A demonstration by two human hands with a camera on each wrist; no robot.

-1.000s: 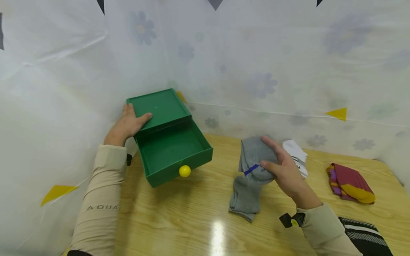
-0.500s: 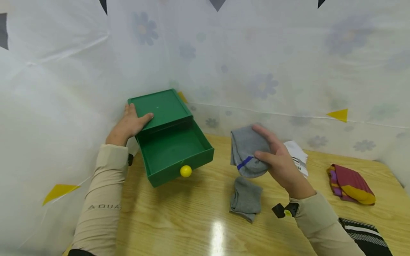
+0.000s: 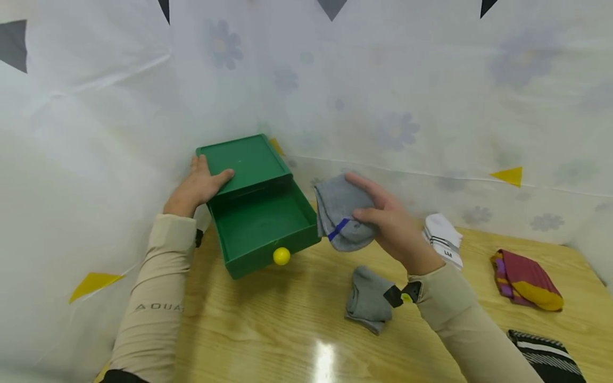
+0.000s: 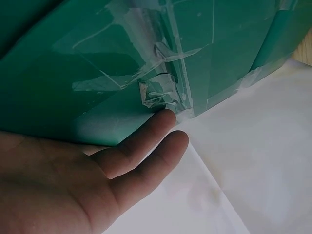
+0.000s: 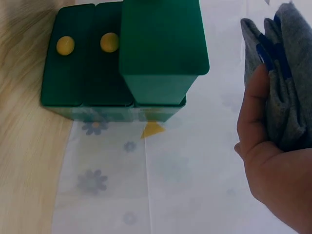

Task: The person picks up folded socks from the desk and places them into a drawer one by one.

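drawer box point(image 3: 249, 181) far left, by wall | held sock point(image 3: 342, 213) right of it (above table point(image 3: 268, 330)) — loose sock point(image 3: 367, 299) below

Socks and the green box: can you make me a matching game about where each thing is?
Things:
1. folded grey sock
2. small grey sock
3. yellow knob
4. left hand

Places:
A. on the drawer front
B. held in the right hand
C. resting on the green box
D. lying on the wooden table

Pairs: 1-B, 2-D, 3-A, 4-C

right hand point(image 3: 390, 226) gripping grey sock point(image 3: 341, 213) (folded), green drawer point(image 3: 261, 226) open
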